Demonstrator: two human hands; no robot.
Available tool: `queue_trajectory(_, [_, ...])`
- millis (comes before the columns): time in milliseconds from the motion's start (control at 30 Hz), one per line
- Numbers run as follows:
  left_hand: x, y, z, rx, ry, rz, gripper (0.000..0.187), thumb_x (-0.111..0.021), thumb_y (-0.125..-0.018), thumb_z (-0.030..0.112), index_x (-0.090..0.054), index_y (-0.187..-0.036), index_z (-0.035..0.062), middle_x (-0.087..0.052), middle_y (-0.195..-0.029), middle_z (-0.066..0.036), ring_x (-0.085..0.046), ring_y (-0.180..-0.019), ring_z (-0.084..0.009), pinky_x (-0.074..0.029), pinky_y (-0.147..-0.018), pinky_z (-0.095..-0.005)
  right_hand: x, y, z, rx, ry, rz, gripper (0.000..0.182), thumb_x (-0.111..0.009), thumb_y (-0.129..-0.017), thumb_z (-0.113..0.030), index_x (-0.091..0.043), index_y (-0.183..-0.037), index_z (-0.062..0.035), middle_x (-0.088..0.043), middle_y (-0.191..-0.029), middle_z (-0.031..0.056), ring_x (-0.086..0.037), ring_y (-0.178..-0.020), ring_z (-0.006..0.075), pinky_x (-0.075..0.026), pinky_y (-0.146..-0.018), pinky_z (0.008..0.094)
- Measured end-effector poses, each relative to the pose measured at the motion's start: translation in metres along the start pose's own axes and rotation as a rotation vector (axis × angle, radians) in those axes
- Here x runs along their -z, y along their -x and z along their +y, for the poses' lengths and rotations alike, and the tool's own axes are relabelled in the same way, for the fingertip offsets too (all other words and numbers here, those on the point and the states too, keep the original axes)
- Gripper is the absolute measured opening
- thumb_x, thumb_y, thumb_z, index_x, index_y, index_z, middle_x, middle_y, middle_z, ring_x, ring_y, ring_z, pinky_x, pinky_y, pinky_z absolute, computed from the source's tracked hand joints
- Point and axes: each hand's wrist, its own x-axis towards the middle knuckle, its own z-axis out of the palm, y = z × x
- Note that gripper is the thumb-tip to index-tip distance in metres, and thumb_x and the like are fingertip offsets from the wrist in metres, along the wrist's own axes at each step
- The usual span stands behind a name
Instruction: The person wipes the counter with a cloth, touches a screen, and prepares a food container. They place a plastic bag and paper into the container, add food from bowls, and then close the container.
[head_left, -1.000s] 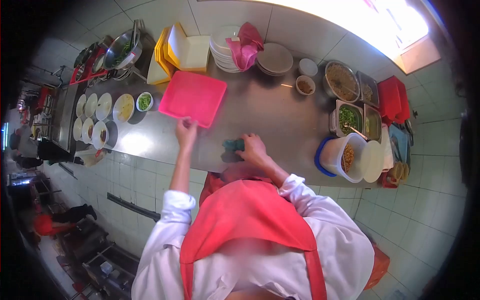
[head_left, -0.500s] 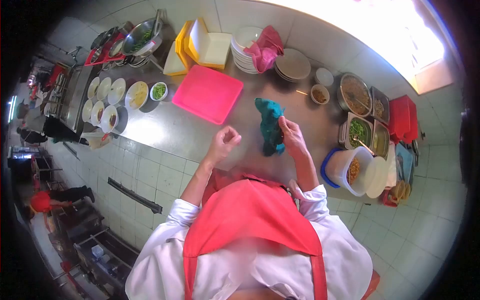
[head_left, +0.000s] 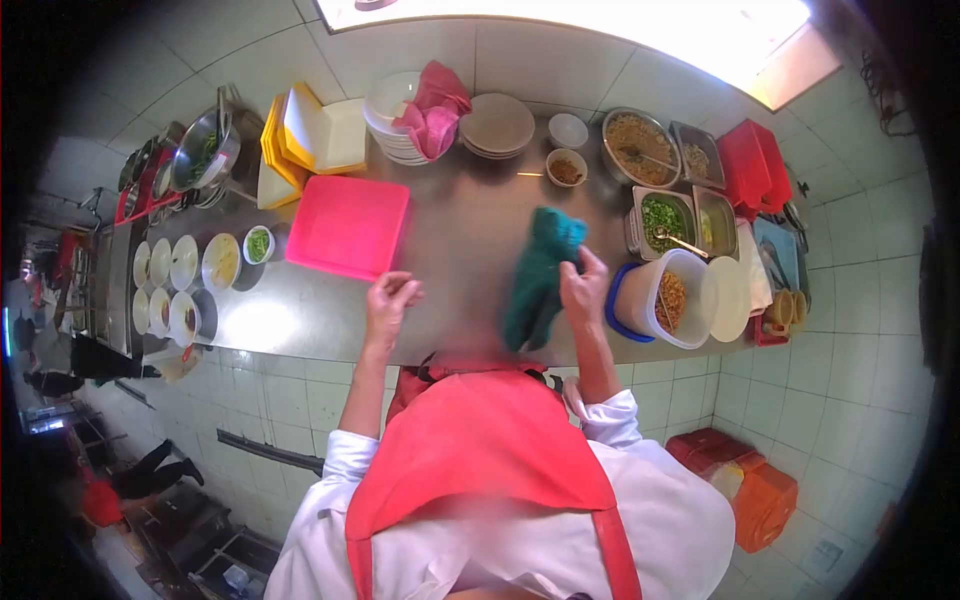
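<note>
My right hand [head_left: 583,288] is closed on a dark green cloth [head_left: 537,280], pinching its right edge between thumb and fingers. The cloth hangs in loose folds over the steel counter [head_left: 450,245], close to its front edge. My left hand [head_left: 394,294] holds nothing; its fingers are loosely bent and apart. It is nearest the pink tray [head_left: 348,225], right at the tray's front right corner in this view.
White bowls [head_left: 183,262] stand in rows at left. Yellow boxes [head_left: 335,135] and plate stacks [head_left: 497,124] line the wall, with a pink cloth [head_left: 435,110]. Food pans [head_left: 660,215] and a tilted plastic tub [head_left: 655,295] are at right. Two people are far left.
The view has shifted, so the counter things sit further left. The green cloth, still in my right hand, now hangs longer. My left hand has come closer to the pink tray, its fingers loosened.
</note>
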Motion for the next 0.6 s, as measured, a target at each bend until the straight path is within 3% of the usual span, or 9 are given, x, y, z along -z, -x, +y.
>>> queue_trajectory(33, [0.016, 0.002, -0.008, 0.046, -0.052, 0.075, 0.023, -0.067, -0.087, 0.015, -0.058, -0.105, 0.0034, -0.067, -0.092, -0.007, -0.065, -0.082, -0.0150, -0.050, -0.072, -0.0267, 0.017, -0.004, 0.006, 0.053, 0.316, 0.090, 0.034, -0.051, -0.075, 0.000, -0.064, -0.106, 0.0016, -0.066, -0.098, 0.0147, -0.064, -0.079, 0.0214, -0.050, -0.073, 0.0326])
queue_trajectory(67, [0.026, 0.003, -0.013, 0.090, -0.106, 0.150, 0.022, -0.066, -0.087, 0.016, -0.059, -0.105, 0.0041, -0.067, -0.093, -0.007, -0.065, -0.082, -0.0143, -0.049, -0.071, -0.0256, 0.026, -0.008, 0.020, 0.046, 0.314, 0.098, 0.034, -0.051, -0.075, 0.000, -0.064, -0.106, 0.0016, -0.066, -0.098, 0.0147, -0.064, -0.079, 0.0214, -0.050, -0.073, 0.0326])
queue_trajectory(133, [0.035, 0.005, -0.021, 0.123, -0.108, 0.145, 0.023, -0.066, -0.087, 0.017, -0.059, -0.105, 0.0045, -0.067, -0.093, -0.006, -0.065, -0.082, -0.0140, -0.049, -0.070, -0.0254, 0.029, -0.017, 0.067, 0.152, 0.742, 0.227, 0.045, -0.055, -0.072, 0.001, -0.059, -0.117, 0.0031, -0.053, -0.126, 0.0261, -0.055, -0.109, 0.0405, -0.046, -0.093, 0.0400])
queue_trajectory(167, [0.035, 0.002, -0.021, 0.154, -0.105, 0.150, 0.023, -0.065, -0.087, 0.018, -0.059, -0.105, 0.0050, -0.067, -0.093, -0.006, -0.065, -0.081, -0.0136, -0.049, -0.069, -0.0252, 0.027, -0.019, 0.087, 0.094, 0.929, 0.118, 0.051, -0.055, -0.077, -0.006, -0.053, -0.128, 0.0005, -0.036, -0.144, 0.0228, -0.037, -0.130, 0.0434, -0.032, -0.108, 0.0463])
queue_trajectory(267, [0.005, -0.011, -0.015, 0.143, -0.172, 0.064, 0.023, -0.065, -0.087, 0.019, -0.059, -0.104, 0.0045, -0.067, -0.092, -0.006, -0.065, -0.081, -0.0138, -0.049, -0.070, -0.0258, 0.010, -0.026, 0.147, 0.046, 0.964, 0.211, 0.052, -0.054, -0.083, -0.014, -0.048, -0.133, 0.0004, -0.034, -0.146, 0.0202, -0.030, -0.133, 0.0469, -0.023, -0.112, 0.0518])
queue_trajectory(300, [-0.007, -0.022, -0.017, 0.139, -0.206, 0.016, 0.025, -0.067, -0.086, 0.018, -0.059, -0.105, 0.0039, -0.067, -0.092, -0.006, -0.065, -0.081, -0.0136, -0.049, -0.070, -0.0258, 0.010, -0.028, 0.160, 0.154, 0.955, 0.241, 0.050, -0.052, -0.087, -0.020, -0.048, -0.132, 0.0016, -0.035, -0.147, 0.0197, -0.028, -0.135, 0.0450, -0.020, -0.112, 0.0548])
queue_trajectory(433, [-0.078, -0.085, -0.034, -0.011, -0.370, -0.174, 0.035, -0.074, -0.080, 0.014, -0.057, -0.108, 0.0014, -0.066, -0.097, -0.009, -0.064, -0.090, -0.0169, -0.051, -0.073, -0.0287, 0.010, -0.031, 0.168, 0.170, 0.853, 0.296, 0.046, -0.051, -0.088, -0.016, -0.050, -0.130, 0.0027, -0.041, -0.143, 0.0188, -0.030, -0.135, 0.0434, -0.022, -0.112, 0.0527])
queue_trajectory(500, [-0.131, -0.116, -0.033, -0.127, -0.477, -0.208, 0.046, -0.077, -0.077, 0.015, -0.054, -0.114, -0.0002, -0.062, -0.107, -0.012, -0.062, -0.098, -0.0214, -0.052, -0.080, -0.0316, 0.011, -0.028, 0.170, 0.270, 0.823, 0.289, 0.042, -0.051, -0.088, -0.011, -0.051, -0.127, 0.0041, -0.045, -0.139, 0.0186, -0.031, -0.135, 0.0412, -0.025, -0.112, 0.0512])
queue_trajectory(600, [-0.210, -0.158, -0.020, -0.176, -0.556, -0.201, 0.067, -0.082, -0.070, 0.022, -0.047, -0.123, -0.0006, -0.054, -0.121, -0.017, -0.056, -0.110, -0.0280, -0.048, -0.092, -0.0370, 0.008, -0.034, 0.167, 0.224, 0.815, 0.316, 0.040, -0.051, -0.089, -0.008, -0.051, -0.127, 0.0028, -0.045, -0.139, 0.0173, -0.033, -0.134, 0.0401, -0.025, -0.113, 0.0509])
